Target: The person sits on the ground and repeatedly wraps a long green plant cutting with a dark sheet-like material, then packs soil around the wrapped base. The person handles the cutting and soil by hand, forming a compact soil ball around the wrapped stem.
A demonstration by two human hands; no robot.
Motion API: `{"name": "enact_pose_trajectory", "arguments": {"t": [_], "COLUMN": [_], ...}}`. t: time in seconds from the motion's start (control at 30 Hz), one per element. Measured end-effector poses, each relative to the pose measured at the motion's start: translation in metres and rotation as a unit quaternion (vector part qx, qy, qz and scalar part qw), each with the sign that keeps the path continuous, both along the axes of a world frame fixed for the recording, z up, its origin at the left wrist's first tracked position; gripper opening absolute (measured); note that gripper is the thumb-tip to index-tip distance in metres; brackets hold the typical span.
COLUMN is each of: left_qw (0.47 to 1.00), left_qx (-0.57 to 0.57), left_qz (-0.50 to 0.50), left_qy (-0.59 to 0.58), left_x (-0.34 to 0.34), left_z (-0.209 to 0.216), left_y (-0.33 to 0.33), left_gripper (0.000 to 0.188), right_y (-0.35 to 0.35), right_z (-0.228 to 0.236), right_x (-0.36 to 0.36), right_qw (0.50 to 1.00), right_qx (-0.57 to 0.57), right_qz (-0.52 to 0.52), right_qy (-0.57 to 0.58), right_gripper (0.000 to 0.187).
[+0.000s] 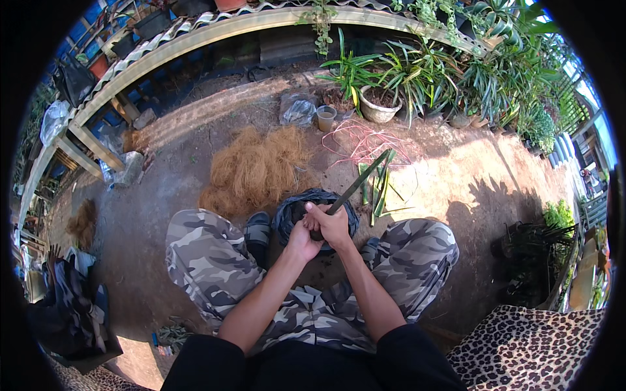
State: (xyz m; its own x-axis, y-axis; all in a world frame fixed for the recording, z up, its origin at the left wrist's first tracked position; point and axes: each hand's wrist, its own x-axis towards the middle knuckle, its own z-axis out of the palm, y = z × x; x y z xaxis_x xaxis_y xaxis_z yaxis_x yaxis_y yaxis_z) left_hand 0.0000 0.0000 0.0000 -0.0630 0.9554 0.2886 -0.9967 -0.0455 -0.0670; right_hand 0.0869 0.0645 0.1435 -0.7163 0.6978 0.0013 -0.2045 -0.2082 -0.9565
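Note:
Between my knees, both hands are closed together around the lower part of a long, stiff green leaf (360, 185), which slants up to the right. My left hand (304, 240) wraps the bottom end, where a dark clump shows under the fingers. My right hand (334, 227) grips just above and beside it, thumb across the top. Directly beneath is an open black plastic bag (283, 216); my hands hide most of its inside. More cut green leaf pieces (380, 193) lie on the ground just right of the bag.
A heap of brown fibre (257, 166) lies beyond the bag to the left. Pink string (365, 140) is tangled on the ground near a plastic cup (326, 117) and a potted plant (379, 107). A leopard-print cloth (528, 348) is at the lower right.

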Motion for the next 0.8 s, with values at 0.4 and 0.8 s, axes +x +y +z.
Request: {"name": "enact_pose_trajectory", "arguments": {"t": [0.4,0.8], "left_qw": [0.886,0.937], "left_qx": [-0.443,-0.334], "left_qz": [0.123,0.097], "left_qy": [0.066,-0.004], "left_x": [0.028,0.026], "left_z": [0.115,0.094], "left_y": [-0.001,-0.010], "left_gripper": [0.041,0.028], "right_y": [-0.003,-0.012], "right_z": [0.005,0.005], "right_x": [-0.001,-0.009], "right_qw": [0.978,0.993], "right_qx": [-0.077,-0.047], "right_qz": [-0.191,-0.096], "right_qy": [-0.036,-0.057], "right_gripper": [0.027,0.042]}}
